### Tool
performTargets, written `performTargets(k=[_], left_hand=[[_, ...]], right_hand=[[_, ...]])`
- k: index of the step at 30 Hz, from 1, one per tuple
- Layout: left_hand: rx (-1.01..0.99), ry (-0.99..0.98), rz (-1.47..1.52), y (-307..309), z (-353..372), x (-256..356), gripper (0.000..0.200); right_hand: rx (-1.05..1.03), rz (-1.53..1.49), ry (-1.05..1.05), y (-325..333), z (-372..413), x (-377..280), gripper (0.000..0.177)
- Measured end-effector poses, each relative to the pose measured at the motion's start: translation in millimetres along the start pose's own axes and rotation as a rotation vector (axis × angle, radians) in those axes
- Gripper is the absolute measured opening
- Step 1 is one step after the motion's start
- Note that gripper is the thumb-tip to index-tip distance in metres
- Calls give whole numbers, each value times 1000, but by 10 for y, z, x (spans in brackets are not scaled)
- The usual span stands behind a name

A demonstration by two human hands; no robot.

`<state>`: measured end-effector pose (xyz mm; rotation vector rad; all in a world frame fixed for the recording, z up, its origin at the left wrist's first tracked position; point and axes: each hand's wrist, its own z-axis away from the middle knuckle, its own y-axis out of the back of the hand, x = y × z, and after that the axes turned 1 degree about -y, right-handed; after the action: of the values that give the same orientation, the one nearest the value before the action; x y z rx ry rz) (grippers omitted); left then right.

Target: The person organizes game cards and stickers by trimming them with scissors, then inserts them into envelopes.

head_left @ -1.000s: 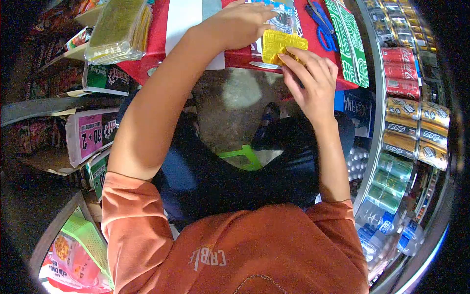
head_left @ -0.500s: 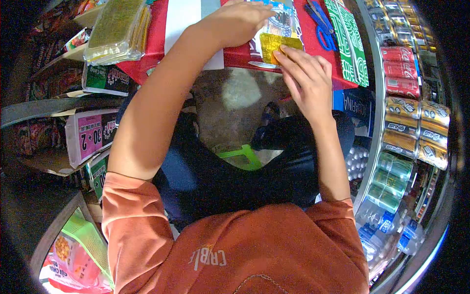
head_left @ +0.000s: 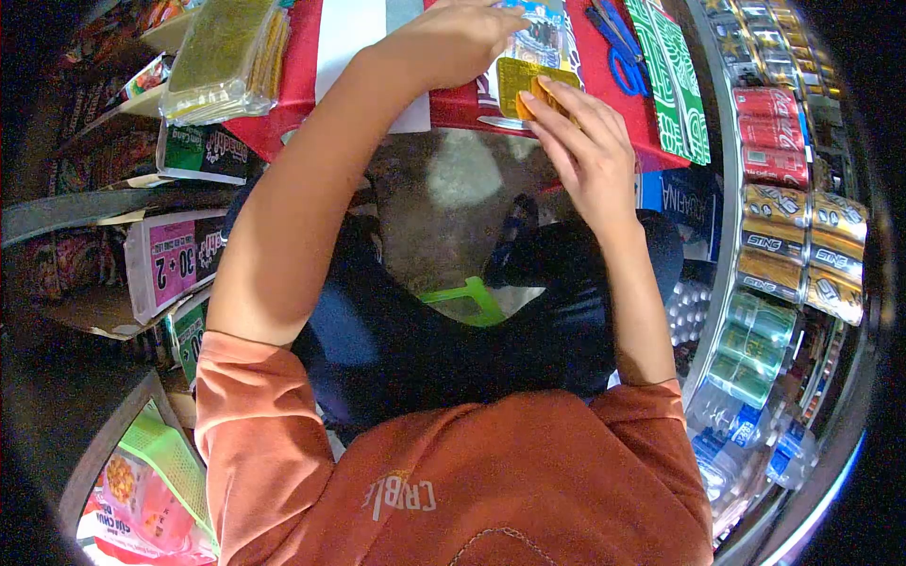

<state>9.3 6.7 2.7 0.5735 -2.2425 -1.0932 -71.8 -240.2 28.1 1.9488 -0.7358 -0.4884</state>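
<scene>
My right hand (head_left: 596, 141) has its fingers on a translucent yellow flat piece (head_left: 530, 83), held near the front edge of the red-covered table. One fingertip looks tinted orange against it. Beneath and behind that piece lies a clear plastic bag (head_left: 543, 36) with blue and white print. Across the bag's left side reaches my left hand (head_left: 472, 42), its fingers stretched out over the printed part and partly cut off by the top of the view. Blue-handled scissors (head_left: 623, 61) lie to the right of the bag.
A stack of yellowish clear-wrapped packs (head_left: 226, 61) stands at the table's left. Right of the scissors is a green-and-white patterned box (head_left: 668, 85). Shelves with boxes (head_left: 175, 259) line the left side; wrapped drink cans (head_left: 774, 137) and bottles (head_left: 731, 434) line the right.
The yellow piece has shifted slightly left and up and now looks more tilted, with the right hand's fingers moving along with it. The left hand stays almost in place.
</scene>
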Motion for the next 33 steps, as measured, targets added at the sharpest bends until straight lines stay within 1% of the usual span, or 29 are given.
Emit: performTargets(k=[2, 5, 9, 12, 14, 17, 20, 23, 26, 29, 33], left_hand=[[31, -50, -5, -44, -3, -53, 38], [-25, 2, 23, -8, -2, -15, 37], [-1, 8, 17, -25, 0, -17, 37], [-38, 52, 42, 13, -15, 1, 38], [-78, 92, 51, 34, -31, 16, 38], [-34, 57, 33, 3, -3, 2, 38], [-33, 40, 24, -4, 3, -10, 38], [-58, 85, 41, 23, -16, 3, 38], [-35, 75, 42, 9, 1, -4, 39], [-94, 108, 62, 74, -26, 33, 39], [-65, 65, 38, 37, -11, 0, 39]], right_hand=[[18, -37, -16, 12, -5, -12, 44], [48, -52, -86, 36, -17, -6, 47], [38, -67, -163, 84, -52, -7, 50], [54, -165, -194, 38, -59, 23, 53], [55, -174, -180, 19, -69, 49, 54], [45, -147, -166, 27, -75, 60, 54], [43, -144, -158, 28, -80, 62, 54], [37, -148, -160, 29, -94, 50, 53], [21, -118, -149, 17, -89, 62, 52], [5, -88, -121, -7, -78, 80, 50], [8, -94, -121, -10, -81, 73, 47]])
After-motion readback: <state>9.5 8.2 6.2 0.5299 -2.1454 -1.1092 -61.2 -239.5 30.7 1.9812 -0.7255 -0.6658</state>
